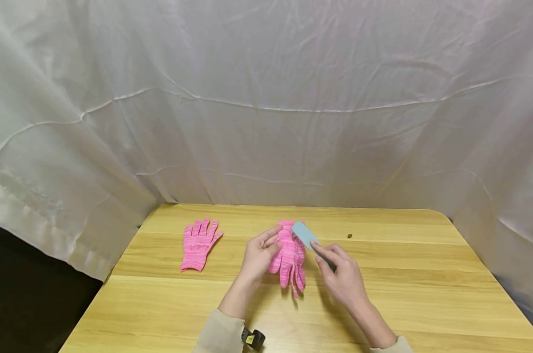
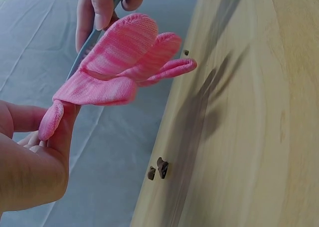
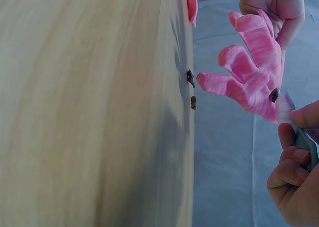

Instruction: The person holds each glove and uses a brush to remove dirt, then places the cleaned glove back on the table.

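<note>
My left hand (image 1: 258,255) holds up a pink striped knit glove (image 1: 288,255), its fingers hanging down toward me. In the left wrist view, that hand's thumb and fingers (image 2: 35,118) pinch the glove at its side. My right hand (image 1: 343,279) grips a small blue-grey brush (image 1: 306,235) by the handle. From the right wrist view, the brush's pale bristles (image 3: 284,107) face the glove, close beside a dark brown clump (image 3: 273,95) on the fabric. Whether bristles and clump touch I cannot tell. A second pink glove (image 1: 198,246) lies flat on the table, left of my left hand.
The wooden table (image 1: 407,274) has a small dark crumb (image 1: 350,236) toward its back right. More dark bits (image 2: 162,167) show in the left wrist view. Grey-white curtains (image 1: 293,137) stand behind and beside the table. A black device (image 1: 254,338) is strapped at my left wrist.
</note>
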`<state>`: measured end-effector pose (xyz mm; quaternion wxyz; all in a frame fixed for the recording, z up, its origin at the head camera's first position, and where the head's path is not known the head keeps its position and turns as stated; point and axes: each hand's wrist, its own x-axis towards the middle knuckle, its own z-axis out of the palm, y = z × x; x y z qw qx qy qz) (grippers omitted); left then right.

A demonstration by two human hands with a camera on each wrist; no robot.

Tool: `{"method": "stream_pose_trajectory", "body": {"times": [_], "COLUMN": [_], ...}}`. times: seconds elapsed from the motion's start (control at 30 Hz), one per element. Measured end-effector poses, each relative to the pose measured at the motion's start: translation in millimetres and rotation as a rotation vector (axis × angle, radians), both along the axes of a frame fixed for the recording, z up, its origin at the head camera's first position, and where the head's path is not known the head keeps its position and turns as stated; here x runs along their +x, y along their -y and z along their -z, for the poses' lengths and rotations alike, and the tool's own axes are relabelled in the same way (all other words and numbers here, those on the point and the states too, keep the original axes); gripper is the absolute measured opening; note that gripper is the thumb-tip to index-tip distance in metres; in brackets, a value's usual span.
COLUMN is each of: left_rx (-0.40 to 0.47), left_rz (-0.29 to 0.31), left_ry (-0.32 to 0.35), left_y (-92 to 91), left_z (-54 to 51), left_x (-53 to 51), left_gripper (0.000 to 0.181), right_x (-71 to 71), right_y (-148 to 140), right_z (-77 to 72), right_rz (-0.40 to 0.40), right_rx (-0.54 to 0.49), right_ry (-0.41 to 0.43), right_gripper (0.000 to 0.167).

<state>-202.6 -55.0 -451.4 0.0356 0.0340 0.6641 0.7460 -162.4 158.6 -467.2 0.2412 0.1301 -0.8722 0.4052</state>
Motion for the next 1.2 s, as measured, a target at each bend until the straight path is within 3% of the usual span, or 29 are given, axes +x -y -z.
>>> {"method": "stream_pose_trajectory", "body": {"times": [0.27, 0.53, 0.8, 1.03, 1.2], "left_rx": [-0.001, 0.002, 0.006, 0.026, 0.016], "left_rz": [0.002, 0.009, 0.02, 0.018, 0.0], "left_ry": [-0.01, -0.001, 0.011, 0.012, 0.011], "left_y": [0.7, -0.3, -1.9, -2.0, -1.7], "left_z": [0.2, 0.2, -1.7, -1.8, -1.6], "left_x": [-0.7, -0.3, 1.5, 2.0, 1.5], "left_gripper": [0.047, 0.047, 0.047, 0.048, 0.048], "right_x": [0.2, 2.1, 2.6, 2.0, 2.0], "right_y": [0.1, 1.6, 2.8, 4.3, 4.9], "right_z": [0.0, -1.1, -0.2, 1.2, 1.6], "right_rz": [-0.003, -0.033, -0.053, -0.121, -0.122], "right_rx": [-0.024, -0.113, -0.162, -0.128, -0.087], "right_ry": [0.002, 0.027, -0.041, -0.042, -0.033], "right_gripper": [0.041, 0.043, 0.045, 0.046, 0.046]}}
